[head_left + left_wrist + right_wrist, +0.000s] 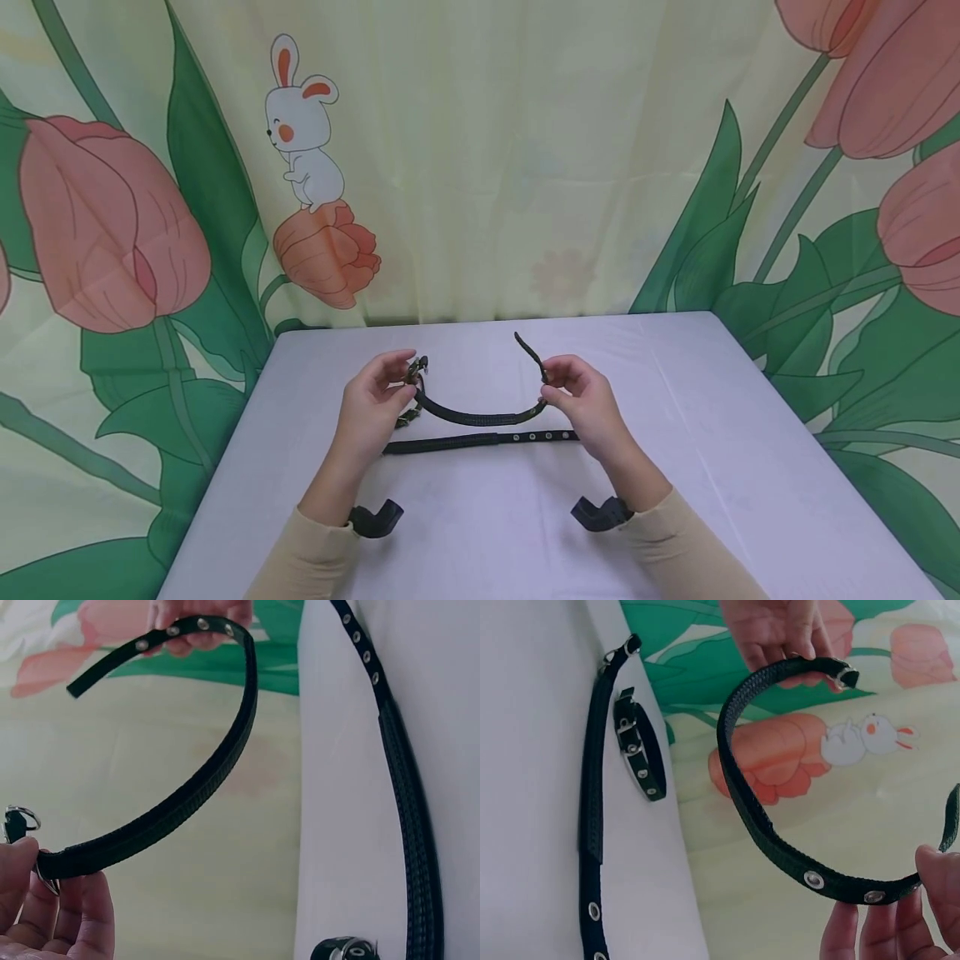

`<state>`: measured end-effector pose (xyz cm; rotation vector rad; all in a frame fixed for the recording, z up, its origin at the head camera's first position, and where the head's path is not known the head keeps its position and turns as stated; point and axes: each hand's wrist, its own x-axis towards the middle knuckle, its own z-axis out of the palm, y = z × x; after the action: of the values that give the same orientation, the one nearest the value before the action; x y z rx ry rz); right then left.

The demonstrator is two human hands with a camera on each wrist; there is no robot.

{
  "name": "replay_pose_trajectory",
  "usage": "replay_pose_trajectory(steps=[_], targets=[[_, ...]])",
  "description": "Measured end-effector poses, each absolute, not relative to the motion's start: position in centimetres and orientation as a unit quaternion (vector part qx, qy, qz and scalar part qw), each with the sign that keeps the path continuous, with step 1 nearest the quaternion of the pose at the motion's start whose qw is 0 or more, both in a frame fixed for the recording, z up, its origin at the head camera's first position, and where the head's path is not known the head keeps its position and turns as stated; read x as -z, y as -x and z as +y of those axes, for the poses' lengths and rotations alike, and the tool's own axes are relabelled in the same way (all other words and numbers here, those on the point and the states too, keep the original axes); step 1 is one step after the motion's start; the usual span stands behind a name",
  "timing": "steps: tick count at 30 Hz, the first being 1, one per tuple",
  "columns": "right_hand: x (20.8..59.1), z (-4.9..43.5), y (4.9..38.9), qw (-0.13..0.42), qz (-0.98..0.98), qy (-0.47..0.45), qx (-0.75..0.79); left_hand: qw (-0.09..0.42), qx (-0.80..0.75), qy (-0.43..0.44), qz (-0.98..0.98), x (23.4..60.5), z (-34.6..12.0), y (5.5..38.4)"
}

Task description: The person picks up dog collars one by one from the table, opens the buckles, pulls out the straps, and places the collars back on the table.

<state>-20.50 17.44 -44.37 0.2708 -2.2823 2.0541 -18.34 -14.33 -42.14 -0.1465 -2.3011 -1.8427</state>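
Note:
My left hand (366, 408) and right hand (591, 407) hold a dark pet collar (480, 419) above the table, its middle sagging in a curve. The left fingers and thumb pinch its buckle end, where a metal ring (48, 882) shows. At the other end, the right thumb and fingers grip the strap among its metal eyelets (814, 880), and the tip sticks out past them. A second collar (450, 445) lies stretched out on the table below the hands. Behind the left hand, a third collar (658, 754) sits fastened into a loop.
A white cloth covers the table (675, 500). Behind it hangs a curtain (487, 167) printed with tulips and a rabbit. Black wrist mounts (377, 518) stick out inward from both wrists, over the near part of the table.

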Motion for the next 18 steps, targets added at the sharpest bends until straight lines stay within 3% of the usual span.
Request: replay_pose_trajectory(steps=[18], targets=[[44.9, 19.2, 19.9, 0.047, -0.739, -0.087, -0.666, 0.073, 0.621, 0.054, -0.778, 42.5, -17.0, 17.5]])
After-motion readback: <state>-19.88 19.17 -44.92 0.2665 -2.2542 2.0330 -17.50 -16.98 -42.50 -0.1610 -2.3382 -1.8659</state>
